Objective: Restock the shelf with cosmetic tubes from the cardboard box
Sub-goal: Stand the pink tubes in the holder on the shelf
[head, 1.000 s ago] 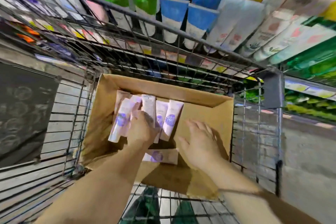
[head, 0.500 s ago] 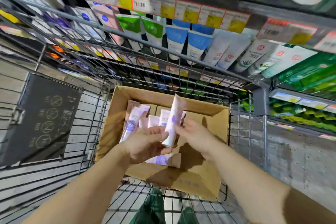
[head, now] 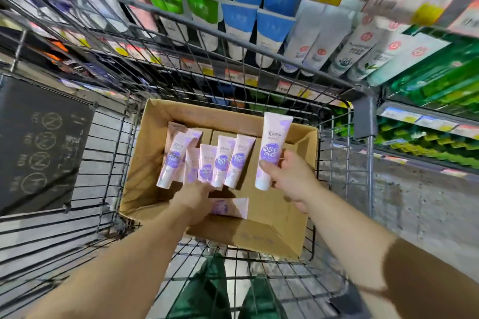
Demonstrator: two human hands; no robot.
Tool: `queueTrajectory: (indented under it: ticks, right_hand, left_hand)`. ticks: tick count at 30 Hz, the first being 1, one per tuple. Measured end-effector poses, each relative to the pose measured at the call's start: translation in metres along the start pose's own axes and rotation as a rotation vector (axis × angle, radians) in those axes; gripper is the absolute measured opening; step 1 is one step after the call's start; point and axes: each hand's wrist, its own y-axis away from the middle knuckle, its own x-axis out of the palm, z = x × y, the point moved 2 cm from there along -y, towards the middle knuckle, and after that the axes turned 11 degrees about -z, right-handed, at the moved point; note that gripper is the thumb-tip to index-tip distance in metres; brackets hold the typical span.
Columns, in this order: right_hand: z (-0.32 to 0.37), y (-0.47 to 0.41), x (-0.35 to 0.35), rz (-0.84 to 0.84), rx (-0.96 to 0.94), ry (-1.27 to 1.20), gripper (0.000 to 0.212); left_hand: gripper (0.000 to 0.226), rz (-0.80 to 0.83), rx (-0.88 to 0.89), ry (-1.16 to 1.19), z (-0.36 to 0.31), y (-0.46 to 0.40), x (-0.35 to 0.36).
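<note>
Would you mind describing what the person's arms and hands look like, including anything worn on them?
Both forearms are bare, with no sleeves in view. The left hand and right hand wear no gloves, and no rings or watch show. The frame is slightly blurred, so fine detail is unclear.

Grey concrete floor (head: 414, 204); dark sign panel (head: 39, 147).
</note>
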Motion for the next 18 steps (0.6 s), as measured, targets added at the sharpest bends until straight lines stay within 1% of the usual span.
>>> queueTrajectory:
  ticks: [3, 4, 6, 8, 10, 12, 14, 18]
  right_hand:
    - [-0.012, -0.002, -0.004, -0.018, 0.009, 0.022, 0.025]
    - [-0.015, -0.003, -0.005, -0.023, 0.013, 0.017, 0.026]
    - [-0.018, -0.002, -0.006, -0.033, 0.019, 0.018, 0.027]
    - [-0.019, -0.001, -0.005, -0.036, 0.023, 0.034, 0.027]
    - [-0.015, 0.003, -0.006, -0.038, 0.026, 0.033, 0.026]
    - [-0.007, 0.008, -0.009, -0.042, 0.016, 0.023, 0.025]
    - [0.006, 0.017, -0.014, -0.056, -0.006, 0.004, 0.023]
    - [0.047, 0.047, -0.033, -0.088, -0.046, -0.044, 0.018]
  left_hand:
    - [0.031, 0.019, 0.026, -0.153, 0.000, -0.003, 0.010]
    - [0.031, 0.048, 0.024, -0.194, -0.003, -0.004, 0.009]
    - [0.032, 0.145, 0.017, -0.213, -0.009, -0.007, 0.006]
    - [0.035, 0.255, 0.000, -0.169, -0.013, -0.005, -0.001]
    - [0.033, 0.300, -0.022, -0.045, -0.012, -0.001, -0.009]
    - [0.027, 0.257, -0.038, 0.151, -0.011, 0.008, -0.025]
    - [0.022, 0.178, -0.050, 0.334, -0.013, 0.021, -0.049]
    - [0.014, 0.073, -0.012, 0.628, -0.038, 0.050, -0.110]
